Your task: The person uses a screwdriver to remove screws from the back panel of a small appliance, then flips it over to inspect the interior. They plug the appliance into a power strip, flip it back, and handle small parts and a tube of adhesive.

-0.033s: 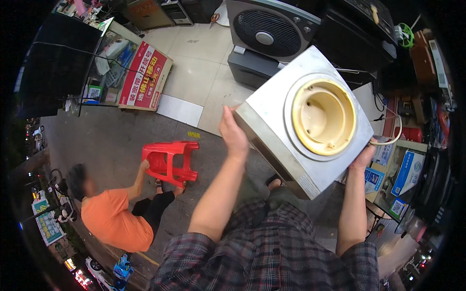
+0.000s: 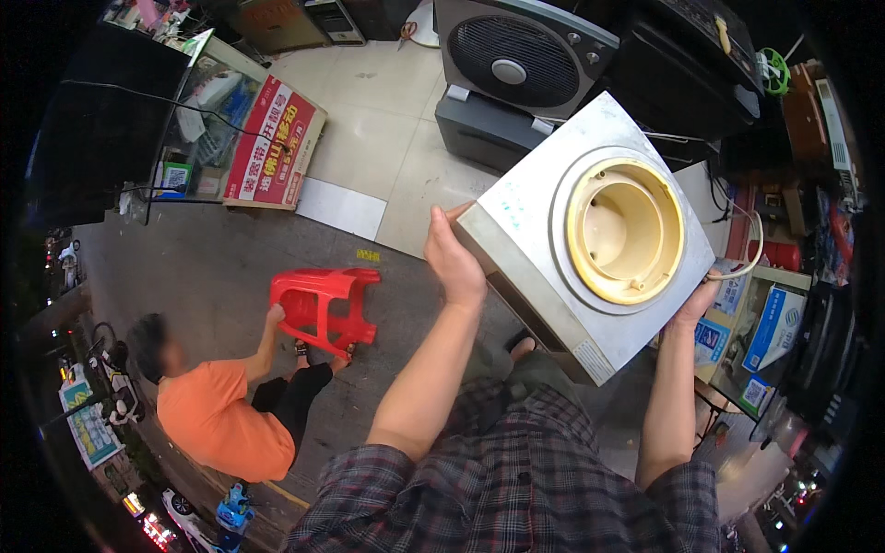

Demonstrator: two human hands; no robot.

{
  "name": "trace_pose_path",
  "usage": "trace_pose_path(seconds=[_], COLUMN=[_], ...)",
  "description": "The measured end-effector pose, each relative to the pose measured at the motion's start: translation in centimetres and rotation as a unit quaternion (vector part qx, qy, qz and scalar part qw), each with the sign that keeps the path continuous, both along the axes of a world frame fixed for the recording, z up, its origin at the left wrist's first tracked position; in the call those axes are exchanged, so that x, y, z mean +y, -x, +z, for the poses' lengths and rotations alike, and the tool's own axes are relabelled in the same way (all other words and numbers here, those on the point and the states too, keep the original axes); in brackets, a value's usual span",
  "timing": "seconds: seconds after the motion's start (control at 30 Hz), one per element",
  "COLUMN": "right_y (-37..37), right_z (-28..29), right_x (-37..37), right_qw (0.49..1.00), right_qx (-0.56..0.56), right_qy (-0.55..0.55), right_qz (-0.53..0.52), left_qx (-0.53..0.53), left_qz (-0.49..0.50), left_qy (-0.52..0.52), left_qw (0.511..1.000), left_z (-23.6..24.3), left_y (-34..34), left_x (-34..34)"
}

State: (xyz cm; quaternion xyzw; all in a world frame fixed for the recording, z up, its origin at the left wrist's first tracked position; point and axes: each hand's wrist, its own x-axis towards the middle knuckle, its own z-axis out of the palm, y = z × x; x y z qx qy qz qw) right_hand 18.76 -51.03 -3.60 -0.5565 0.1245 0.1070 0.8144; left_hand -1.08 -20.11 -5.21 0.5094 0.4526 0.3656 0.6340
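Observation:
A square metal appliance [image 2: 539, 230] with a round cream plastic well [image 2: 622, 230] on top and a white cord [image 2: 754, 253] at the right is tilted in front of me, above my legs. My left hand [image 2: 452, 249] grips its left corner, fingers curled at the edge. My right hand [image 2: 691, 304] grips the right corner, close to the cord; some fingers are hidden behind it.
A co-worker [image 2: 221, 415] in orange sits at lower left, holding a red plastic stool [image 2: 318, 300]. A glass counter [image 2: 212, 111] is at upper left, a boxy fan [image 2: 516, 60] and dark appliances [image 2: 673, 78] at the top, another glass counter [image 2: 756, 364] at right.
The appliance and both my hands have shifted slightly to the right and down in the picture. My grip on it looks the same.

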Motion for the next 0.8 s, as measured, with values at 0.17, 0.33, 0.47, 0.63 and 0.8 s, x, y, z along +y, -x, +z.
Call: trace_pose_path(seconds=[0.17,0.33,0.47,0.63,0.8], right_y=[1.4,2.0,2.9,1.7,2.5], right_z=[0.1,2.2,4.8,3.1,2.6], right_x=[2.2,7.6,14.7,20.7,28.4], right_qw=[0.997,0.992,0.996,0.992,0.982], right_qx=[-0.039,-0.035,-0.008,0.014,0.012], right_qy=[0.065,0.118,0.070,0.027,-0.037], right_qz=[0.021,0.007,0.057,0.123,0.187], left_qx=[-0.012,-0.119,-0.158,-0.194,-0.155], left_qz=[0.069,0.146,0.201,0.220,0.244], left_qy=[0.097,0.196,0.197,0.186,0.124], left_qw=[0.993,0.962,0.946,0.938,0.949], left_z=[0.0,0.7,0.0,1.2,1.3], left_y=[3.0,6.1,8.8,10.8,13.0], left_x=[2.0,4.0,6.4,10.5,15.4])
